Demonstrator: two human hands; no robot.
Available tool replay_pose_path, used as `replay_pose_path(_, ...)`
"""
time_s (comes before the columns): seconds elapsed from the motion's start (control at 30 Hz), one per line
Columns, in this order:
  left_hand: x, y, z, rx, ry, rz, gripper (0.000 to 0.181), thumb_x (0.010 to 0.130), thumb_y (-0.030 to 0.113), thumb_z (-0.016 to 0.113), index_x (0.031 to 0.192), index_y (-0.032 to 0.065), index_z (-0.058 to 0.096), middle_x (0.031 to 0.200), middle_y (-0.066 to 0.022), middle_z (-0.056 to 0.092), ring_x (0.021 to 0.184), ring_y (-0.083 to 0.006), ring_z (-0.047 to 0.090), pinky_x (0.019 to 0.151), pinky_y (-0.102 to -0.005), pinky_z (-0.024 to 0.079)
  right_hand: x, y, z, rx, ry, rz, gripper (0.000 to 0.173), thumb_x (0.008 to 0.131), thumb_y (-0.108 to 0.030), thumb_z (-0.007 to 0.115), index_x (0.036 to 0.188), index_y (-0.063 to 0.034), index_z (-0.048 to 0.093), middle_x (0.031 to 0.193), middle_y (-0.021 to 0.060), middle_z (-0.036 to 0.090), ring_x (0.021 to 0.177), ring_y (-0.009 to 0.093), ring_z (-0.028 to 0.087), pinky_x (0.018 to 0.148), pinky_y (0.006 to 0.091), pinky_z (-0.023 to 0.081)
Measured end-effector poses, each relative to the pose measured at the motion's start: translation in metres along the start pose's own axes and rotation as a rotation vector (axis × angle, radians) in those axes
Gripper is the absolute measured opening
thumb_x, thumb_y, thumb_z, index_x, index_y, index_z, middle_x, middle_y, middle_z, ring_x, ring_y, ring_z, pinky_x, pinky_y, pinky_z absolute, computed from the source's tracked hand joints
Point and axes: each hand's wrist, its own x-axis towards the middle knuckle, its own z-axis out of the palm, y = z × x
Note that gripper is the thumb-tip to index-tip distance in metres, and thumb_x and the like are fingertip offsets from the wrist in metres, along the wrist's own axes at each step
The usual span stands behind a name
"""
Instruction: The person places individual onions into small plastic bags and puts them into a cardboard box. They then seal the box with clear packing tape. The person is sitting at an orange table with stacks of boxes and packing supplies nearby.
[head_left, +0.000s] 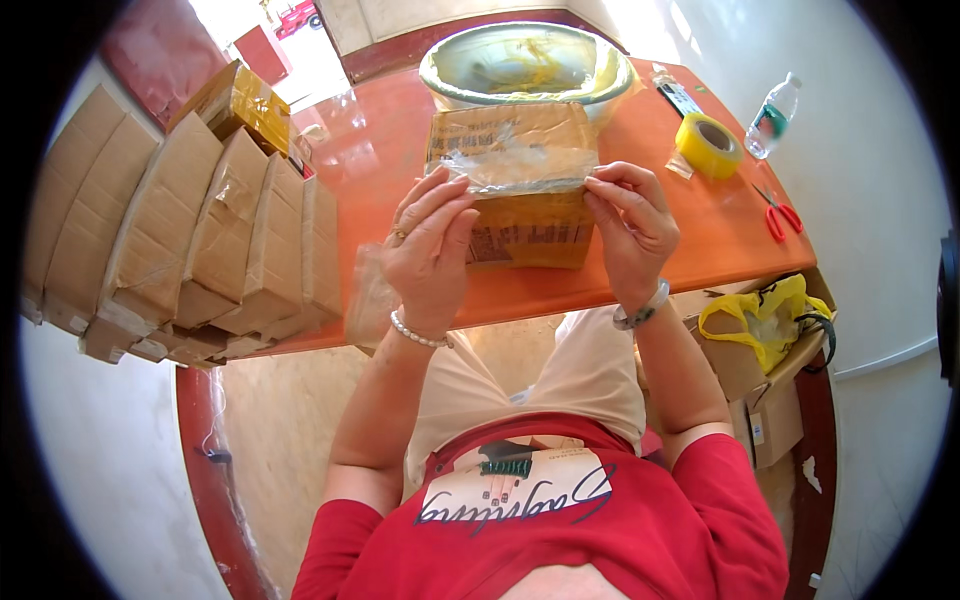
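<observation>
A small cardboard box (529, 232) with dark printing stands before me at the front of the orange table. Clear packing tape (517, 171), wrinkled and shiny, lies across its top along the near edge. At the box's left corner, the fingertips of my left hand (429, 251) touch the tape, the thumb apart from the fingers. My right hand (636, 225) pinches the tape's right end between thumb and fingers at the opposite corner. Brown tape covers the upper part of the box's near side.
Flat cardboard boxes (161, 217) are stacked at the left, with a taped box (244, 105) behind them. A plastic-lined basin (525, 64) stands beyond. On the right lie a yellow tape roll (697, 142), red-handled scissors (782, 217) and a phone (677, 96). A plastic bottle (771, 116) is farther right.
</observation>
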Motion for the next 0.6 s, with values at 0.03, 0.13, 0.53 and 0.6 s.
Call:
replay_pose_path(0.03, -0.001, -0.002, 0.001, -0.056, 0.033, -0.038, 0.017, 0.083, 0.001, 0.067, 0.100, -0.0012, 0.069, 0.114, -0.0111, 0.065, 0.115, -0.0260, 0.057, 0.096, -0.0366, 0.047, -0.001, 0.001, 0.001, 0.015, 0.004, 0.021, 0.020, 0.078, 0.008, 0.066, 0.097, 0.0022, 0.068, 0.105, 0.0073, 0.059, 0.096, 0.016, 0.058, 0.079, 0.0273, 0.051)
replay_pose_path(0.13, -0.006, 0.002, 0.009, -0.146, 0.158, -0.193, 0.024, 0.089, -0.002, 0.058, 0.113, -0.0035, 0.063, 0.121, -0.0121, 0.061, 0.118, -0.0218, 0.054, 0.097, -0.0316, 0.046, -0.009, 0.001, 0.004, 0.118, 0.041, 0.078, 0.026, 0.080, 0.008, 0.064, 0.106, 0.0034, 0.064, 0.115, 0.0101, 0.057, 0.105, 0.019, 0.056, 0.090, 0.0300, 0.048)
replay_pose_path(0.53, -0.012, 0.024, 0.019, -0.138, 0.182, -0.395, 0.042, 0.099, 0.011, 0.040, 0.137, -0.0063, 0.039, 0.137, -0.0141, 0.048, 0.122, -0.0168, 0.046, 0.101, -0.0296, 0.037, -0.048, -0.014, 0.027, -0.110, 0.021, 0.196, 0.063, 0.087, -0.007, 0.061, 0.140, 0.0077, 0.030, 0.143, 0.0233, 0.034, 0.130, 0.034, 0.039, 0.106, 0.0389, 0.033)
replay_pose_path(0.6, -0.020, 0.022, 0.023, -0.202, 0.174, -0.478, 0.045, 0.099, 0.012, 0.040, 0.140, -0.0056, 0.035, 0.138, -0.0126, 0.046, 0.124, -0.0156, 0.044, 0.102, -0.0292, 0.035, -0.053, -0.018, 0.034, -0.200, -0.024, 0.194, 0.073, 0.087, -0.009, 0.062, 0.144, 0.0075, 0.020, 0.146, 0.0255, 0.028, 0.132, 0.037, 0.035, 0.108, 0.0405, 0.031)
